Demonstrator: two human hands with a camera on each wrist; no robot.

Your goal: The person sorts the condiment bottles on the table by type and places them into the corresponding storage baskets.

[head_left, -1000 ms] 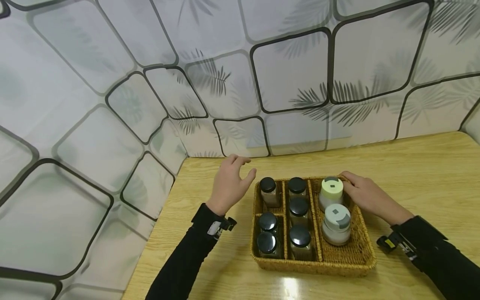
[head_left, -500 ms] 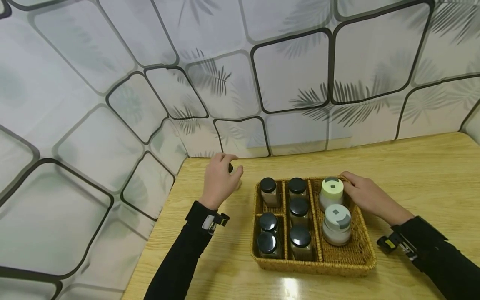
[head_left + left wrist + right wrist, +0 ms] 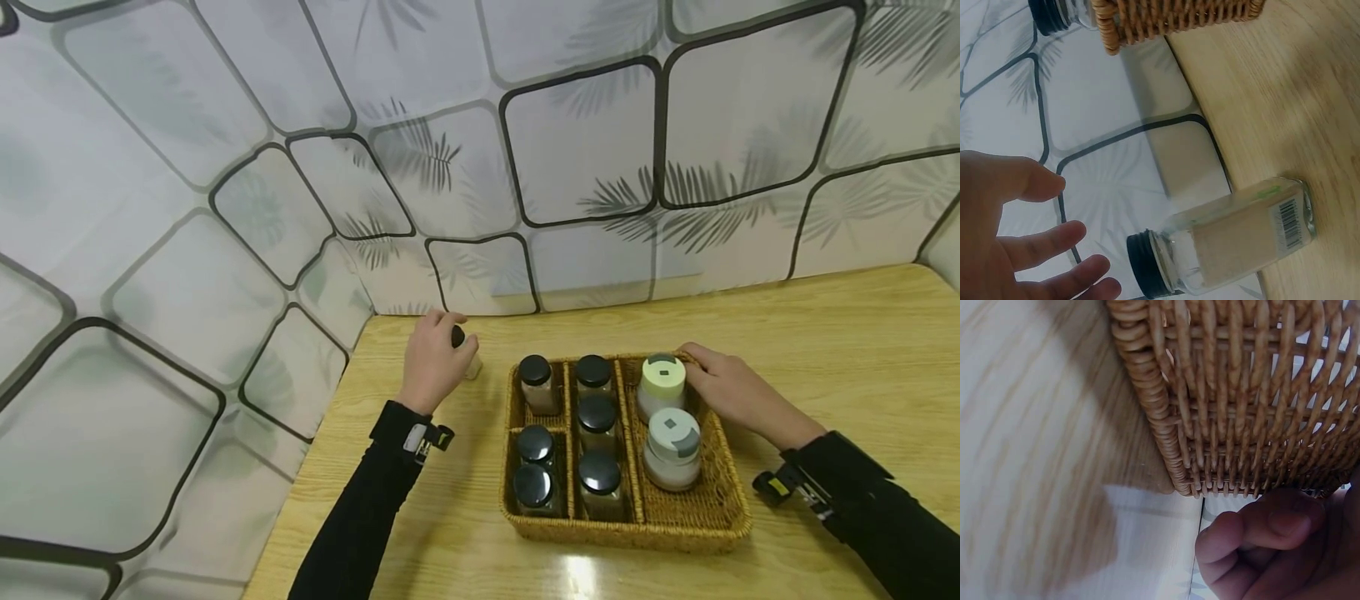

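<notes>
A glass jar (image 3: 1241, 237) with a black lid and pale powder inside stands upright on the table, left of the wicker basket (image 3: 622, 538). My left hand (image 3: 435, 362) is right beside this jar and covers part of it in the head view. In the left wrist view its fingers (image 3: 1047, 244) are spread and loosely bent, with a gap to the lid (image 3: 1147, 265). My right hand (image 3: 738, 392) grips the basket's far right corner, its fingers (image 3: 1272, 531) curled at the wicker edge.
Several black-lidded jars (image 3: 598, 473) stand in the basket's left and middle compartments. The right compartment holds a jar with a yellow-green lid (image 3: 664, 377) and one with a pale lid (image 3: 674, 433). Patterned cloth (image 3: 585, 150) rises behind the wooden table (image 3: 847, 358).
My left hand has moved left, away from the basket, and the black-lidded jar that it hid has come into view. My right hand and the basket have stayed in place.
</notes>
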